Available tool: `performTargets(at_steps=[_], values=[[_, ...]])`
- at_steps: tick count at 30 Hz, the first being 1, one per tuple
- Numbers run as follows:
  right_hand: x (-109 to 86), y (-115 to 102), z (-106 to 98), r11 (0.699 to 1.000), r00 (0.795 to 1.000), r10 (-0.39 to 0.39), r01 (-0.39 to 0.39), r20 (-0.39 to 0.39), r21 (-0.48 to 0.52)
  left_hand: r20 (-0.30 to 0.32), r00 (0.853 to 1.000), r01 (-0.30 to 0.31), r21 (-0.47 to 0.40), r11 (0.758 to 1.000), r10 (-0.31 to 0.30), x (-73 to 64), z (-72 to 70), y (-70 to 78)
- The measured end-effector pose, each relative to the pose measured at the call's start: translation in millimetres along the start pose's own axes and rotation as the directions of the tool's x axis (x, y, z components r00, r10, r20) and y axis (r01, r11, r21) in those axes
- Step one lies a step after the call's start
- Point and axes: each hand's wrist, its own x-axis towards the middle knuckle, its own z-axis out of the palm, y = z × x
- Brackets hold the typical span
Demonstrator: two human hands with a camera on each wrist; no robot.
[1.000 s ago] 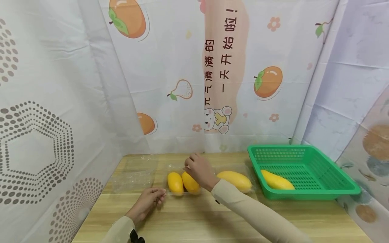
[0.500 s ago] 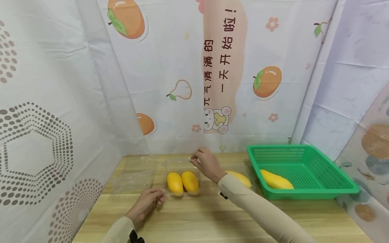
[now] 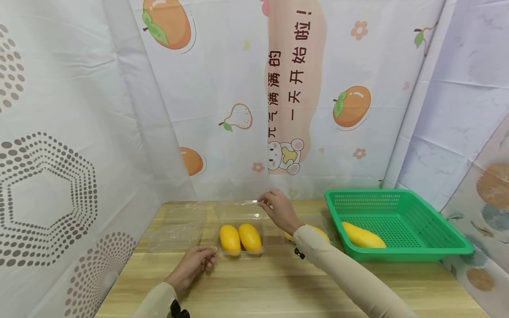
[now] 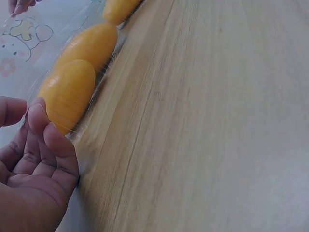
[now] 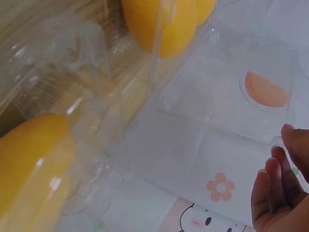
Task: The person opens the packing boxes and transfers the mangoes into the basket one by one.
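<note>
Two yellow mangoes [image 3: 229,238] lie side by side in a clear plastic clamshell box [image 3: 262,225] at the middle of the table. Its hinged lid [image 5: 217,92] stands raised at the back. My right hand [image 3: 280,210] pinches the lid's right corner between thumb and fingertips, also visible in the right wrist view. At the box's front left corner, my left hand [image 3: 192,265] pinches the clear edge with bent fingers. In the left wrist view the left hand [image 4: 38,159] is right beside the nearer mango. My right forearm partly hides another mango [image 3: 320,233] in a box on the right.
A green plastic basket [image 3: 421,254] stands at the right with one yellow mango [image 3: 362,235] inside. Another clear box [image 3: 175,234] sits open at the left of the wooden table [image 3: 246,291]. Printed curtains [image 3: 222,66] close off the back and sides.
My right hand has moved back and slightly right, away from above the mangoes, and the lid now stands higher in its grip. The left hand has stayed at the box's corner.
</note>
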Motion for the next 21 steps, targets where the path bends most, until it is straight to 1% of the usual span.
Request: performTargets(at_steps=[10,16,21], values=[[4.7,8,1,0.995,0.996,0.086,-0.086,0.011,0.048,0.003,1.0,-0.009,0.005,1.0,0.009,-3.4,0.3,2.7],[7.6,13,2,0.981,0.985,0.168,-0.17,0.034,0.092,0.011,1.0,-0.011,0.004,1.0,0.011,-2.7,0.5,3.3],[11.4,19,5,0.966,0.975,0.219,-0.223,0.042,0.134,0.025,1.0,-0.013,-0.013,1.0,0.013,-0.8,-0.3,1.6]])
